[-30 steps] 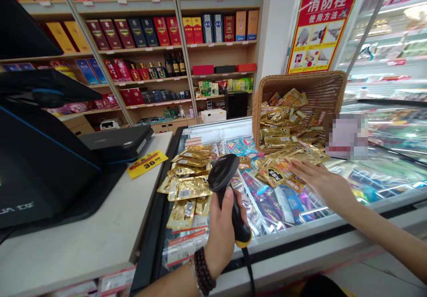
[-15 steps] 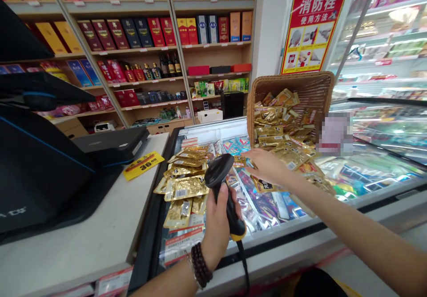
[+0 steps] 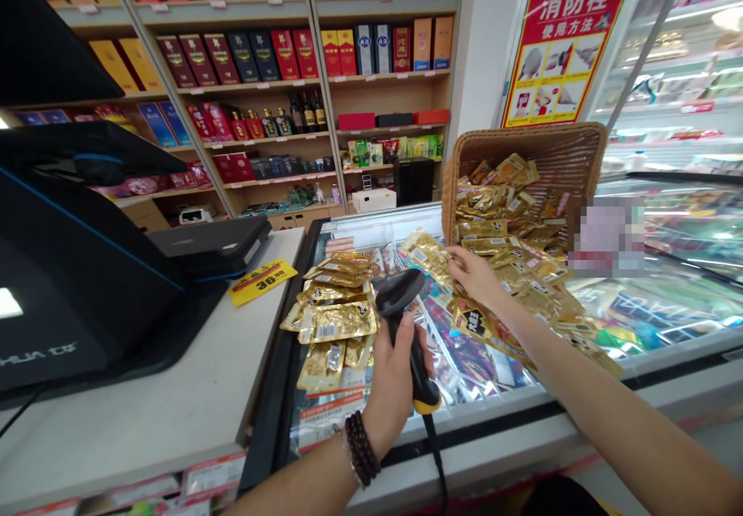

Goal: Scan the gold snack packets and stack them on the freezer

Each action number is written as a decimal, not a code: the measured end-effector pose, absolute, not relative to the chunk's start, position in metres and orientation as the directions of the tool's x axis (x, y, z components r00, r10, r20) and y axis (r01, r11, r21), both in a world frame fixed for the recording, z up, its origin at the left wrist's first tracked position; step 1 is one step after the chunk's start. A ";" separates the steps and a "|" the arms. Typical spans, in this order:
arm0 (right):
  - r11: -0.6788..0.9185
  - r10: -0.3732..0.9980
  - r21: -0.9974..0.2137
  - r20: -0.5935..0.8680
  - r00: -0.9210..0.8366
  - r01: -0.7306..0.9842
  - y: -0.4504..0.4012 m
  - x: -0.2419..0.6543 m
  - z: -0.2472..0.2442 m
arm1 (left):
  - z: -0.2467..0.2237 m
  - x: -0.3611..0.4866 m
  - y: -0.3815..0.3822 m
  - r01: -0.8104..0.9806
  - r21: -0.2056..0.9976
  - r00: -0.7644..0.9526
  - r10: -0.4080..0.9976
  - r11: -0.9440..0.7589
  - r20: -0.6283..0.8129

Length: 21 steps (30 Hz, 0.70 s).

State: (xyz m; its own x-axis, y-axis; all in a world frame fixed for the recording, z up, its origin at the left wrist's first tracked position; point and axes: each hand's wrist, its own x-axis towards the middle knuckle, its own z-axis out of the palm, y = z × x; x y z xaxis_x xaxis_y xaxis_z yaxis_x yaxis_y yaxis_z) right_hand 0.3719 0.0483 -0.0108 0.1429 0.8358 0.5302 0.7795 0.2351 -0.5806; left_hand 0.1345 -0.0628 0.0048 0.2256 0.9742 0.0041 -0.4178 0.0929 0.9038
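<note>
A black barcode scanner (image 3: 411, 346) with a yellow end and a cord is gripped in my left hand (image 3: 395, 381), its head tilted up over the glass-topped freezer. My right hand (image 3: 473, 272) pinches the edge of a gold foil packet (image 3: 426, 254), which hangs just behind the scanner's head with its barcode label showing. A pile of similar packets (image 3: 337, 321) lies left of the scanner. To the right, a tipped wicker basket (image 3: 522, 145) opens toward me, with many more gold packets (image 3: 534, 299) inside and spilling onto the glass.
On the left, a white counter (image 3: 191, 392) carries a black register (image 3: 87, 268) and a yellow price tag (image 3: 264, 281). The freezer (image 3: 476, 415) spans the middle and right. Behind stand shelves (image 3: 244, 92) of boxes and bottles. A red poster (image 3: 566, 48) hangs on the wall.
My right hand has lifted the gold packet and turned its barcode side into view. The scanner stays in my left hand. The whole view has shifted, with things appearing slightly further right.
</note>
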 end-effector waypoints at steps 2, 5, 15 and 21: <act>0.303 0.859 -0.743 0.484 0.168 0.596 0.049 0.380 -0.015 | 0.005 0.135 -0.061 -0.413 0.905 0.234 0.972 0.101 -0.001; 0.314 0.883 -0.841 0.429 0.191 0.441 0.046 0.386 -0.018 | 0.005 0.135 -0.058 -0.390 0.915 0.250 0.968 0.107 -0.007; 0.376 0.773 -0.807 0.544 0.327 0.456 0.039 0.386 -0.017 | 0.002 0.136 -0.053 -0.299 0.950 0.272 0.962 0.092 -0.007; 0.390 0.766 -0.778 0.571 0.295 0.493 0.039 0.384 -0.020 | -0.003 0.136 -0.051 -0.283 0.957 0.268 0.963 0.065 0.014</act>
State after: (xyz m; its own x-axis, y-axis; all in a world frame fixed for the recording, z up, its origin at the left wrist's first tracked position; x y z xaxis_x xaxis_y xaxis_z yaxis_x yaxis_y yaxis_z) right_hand 0.3838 0.0392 -0.0198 0.2953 0.7656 0.5715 0.4931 0.3902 -0.7776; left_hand 0.1363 -0.0506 -0.0028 0.2680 0.9633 0.0136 -0.2833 0.0654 0.9568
